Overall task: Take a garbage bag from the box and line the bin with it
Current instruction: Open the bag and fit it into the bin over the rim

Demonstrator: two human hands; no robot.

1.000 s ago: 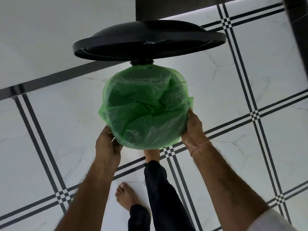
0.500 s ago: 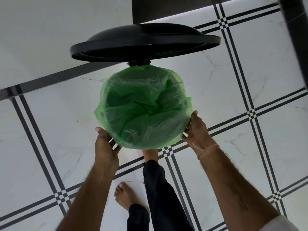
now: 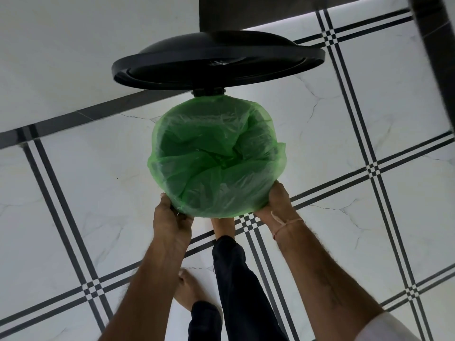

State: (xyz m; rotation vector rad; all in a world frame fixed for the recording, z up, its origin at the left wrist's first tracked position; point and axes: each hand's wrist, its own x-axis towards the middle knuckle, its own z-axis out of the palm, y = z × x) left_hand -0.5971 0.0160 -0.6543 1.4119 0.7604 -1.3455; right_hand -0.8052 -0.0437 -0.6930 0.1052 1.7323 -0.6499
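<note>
A green garbage bag [image 3: 216, 158] lies inside the round bin, its mouth folded out over the whole rim so the bin's body is almost hidden. The bin's black lid [image 3: 216, 60] stands open behind it on its hinge. My left hand [image 3: 170, 217] grips the bag's edge at the near-left of the rim. At the near-right of the rim, my right hand [image 3: 275, 205], with a pink thread on its wrist, presses against the bag under the rim. The box of bags is not in view.
White marble floor with black line bands [image 3: 376, 168] lies all around the bin. A white wall [image 3: 73, 57] rises behind at the left, with a dark panel [image 3: 246, 13] above the lid. My right foot [image 3: 222, 227] is under the bin's front; my left foot [image 3: 189, 291] stands nearer.
Both hands opened away from the rim half a second ago and have now closed in again under the bag's near edge. The bag's skirt sits lower on the bin.
</note>
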